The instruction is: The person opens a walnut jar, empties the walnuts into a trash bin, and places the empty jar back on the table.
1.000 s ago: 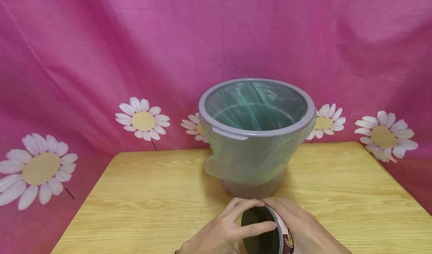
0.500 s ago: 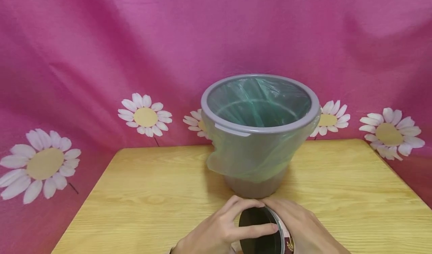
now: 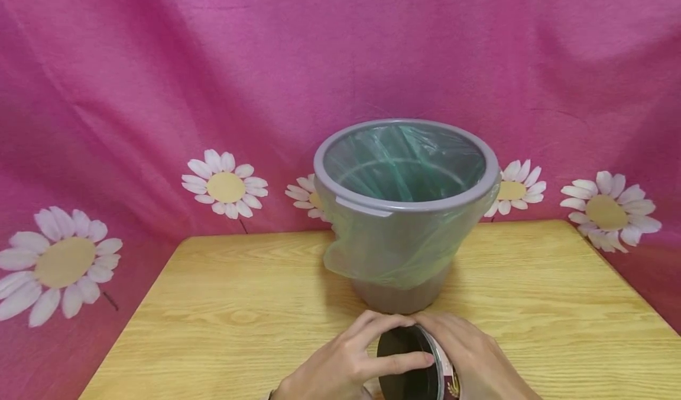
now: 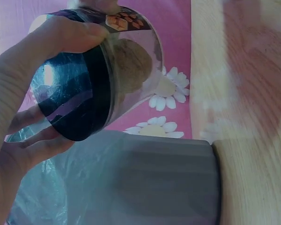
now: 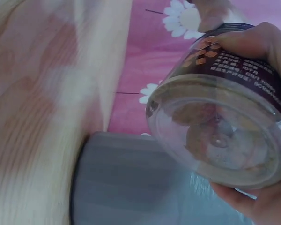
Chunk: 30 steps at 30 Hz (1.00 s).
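Note:
Both hands hold a clear plastic jar (image 5: 225, 136) with a dark printed label, tilted on its side at the bottom of the head view. Its black lid (image 3: 407, 358) faces left. My left hand (image 3: 353, 361) spans the lid, fingers and thumb curled about its edge; in the left wrist view the thumb (image 4: 79, 35) presses near where lid and body meet. My right hand (image 3: 473, 353) grips the jar's body from the other side, over the label. Brown rounded shapes show through the jar's clear wall and base.
Just beyond the hands, a grey bin (image 3: 401, 296) stands on the wooden table (image 3: 239, 305). A pale green plastic bag (image 3: 391, 252) lines it and folds over the outside under a rim ring. Pink cloth (image 3: 266, 63) with white daisies hangs behind the table.
The head view has shifted slightly. Both hands keep nearly the same hold on the jar and its lid.

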Tool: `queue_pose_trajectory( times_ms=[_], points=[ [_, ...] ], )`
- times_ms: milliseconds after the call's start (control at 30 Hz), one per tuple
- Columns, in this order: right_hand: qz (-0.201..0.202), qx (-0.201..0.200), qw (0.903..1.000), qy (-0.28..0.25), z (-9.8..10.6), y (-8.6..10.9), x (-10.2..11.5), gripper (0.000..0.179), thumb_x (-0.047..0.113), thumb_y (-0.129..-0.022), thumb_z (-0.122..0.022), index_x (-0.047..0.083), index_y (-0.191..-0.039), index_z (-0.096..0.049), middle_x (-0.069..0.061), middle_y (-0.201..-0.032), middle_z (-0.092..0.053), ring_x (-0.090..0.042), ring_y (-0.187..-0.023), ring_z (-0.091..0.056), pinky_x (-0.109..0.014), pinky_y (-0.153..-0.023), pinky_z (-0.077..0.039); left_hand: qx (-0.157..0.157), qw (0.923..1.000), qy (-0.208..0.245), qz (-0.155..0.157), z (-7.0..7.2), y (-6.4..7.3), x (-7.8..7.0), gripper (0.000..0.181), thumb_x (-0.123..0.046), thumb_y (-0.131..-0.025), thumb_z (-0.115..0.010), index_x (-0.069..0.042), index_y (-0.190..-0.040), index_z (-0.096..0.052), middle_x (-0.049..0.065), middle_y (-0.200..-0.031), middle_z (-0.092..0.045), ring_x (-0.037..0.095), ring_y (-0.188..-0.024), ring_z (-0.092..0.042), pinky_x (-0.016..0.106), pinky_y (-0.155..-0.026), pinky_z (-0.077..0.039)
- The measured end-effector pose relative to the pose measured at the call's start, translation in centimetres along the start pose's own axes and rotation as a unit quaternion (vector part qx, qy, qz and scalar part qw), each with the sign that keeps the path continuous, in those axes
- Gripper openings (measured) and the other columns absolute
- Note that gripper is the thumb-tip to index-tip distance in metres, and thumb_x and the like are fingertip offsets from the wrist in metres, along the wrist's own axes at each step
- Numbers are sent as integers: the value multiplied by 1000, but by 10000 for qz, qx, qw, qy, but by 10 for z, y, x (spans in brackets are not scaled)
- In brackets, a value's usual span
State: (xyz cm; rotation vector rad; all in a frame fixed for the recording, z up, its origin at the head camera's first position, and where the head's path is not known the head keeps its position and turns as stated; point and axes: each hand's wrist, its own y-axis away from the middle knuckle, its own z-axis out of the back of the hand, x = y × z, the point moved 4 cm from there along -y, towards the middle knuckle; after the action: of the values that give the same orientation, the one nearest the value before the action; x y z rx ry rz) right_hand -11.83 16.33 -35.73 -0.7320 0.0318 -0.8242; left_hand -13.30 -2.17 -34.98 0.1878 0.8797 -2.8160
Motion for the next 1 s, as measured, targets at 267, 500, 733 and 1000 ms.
queue_pose_trajectory(
  times_ms=[267, 500, 733, 1000],
  points=[
    [-56, 65, 9999, 103, 2, 2, 1, 95, 69, -57, -80, 16, -131, -53, 12, -124, -56, -8, -106, -54, -28, -90, -45, 91, 9999, 94, 90, 0, -2, -2, 70, -31, -81, -79, -23, -142, -46, 3, -149, -33, 16, -129, -38, 18, -100, -38],
    [-177, 118, 9997, -80, 3, 0, 4, 95, 67, -56, -82, 19, -132, -52, 13, -123, -56, -7, -104, -53, -32, -85, -49, -2, 10000, -56, 68, 1, -4, 1, 77, -38, -75, -82, -21, -142, -46, 5, -145, -39, 17, -125, -44, 22, -101, -40],
    [-475, 240, 9983, -250, 8, -7, 3, 97, 73, -54, -78, 27, -134, -48, 17, -122, -55, -6, -104, -53, -41, -83, -52, -90, 9995, 120, 288, 2, -6, 6, 90, -47, -70, -84, -20, -145, -42, 5, -148, -34, 18, -130, -39, 27, -103, -39],
    [-377, 257, 9989, 93, 14, -6, 4, 98, 74, -55, -77, 20, -132, -50, 14, -122, -55, -8, -106, -53, -40, -87, -49, 128, 9991, -377, -125, 5, -7, -8, 73, -44, -84, -71, -22, -146, -40, 7, -154, -24, 23, -140, -26, 29, -110, -31]
  ],
)
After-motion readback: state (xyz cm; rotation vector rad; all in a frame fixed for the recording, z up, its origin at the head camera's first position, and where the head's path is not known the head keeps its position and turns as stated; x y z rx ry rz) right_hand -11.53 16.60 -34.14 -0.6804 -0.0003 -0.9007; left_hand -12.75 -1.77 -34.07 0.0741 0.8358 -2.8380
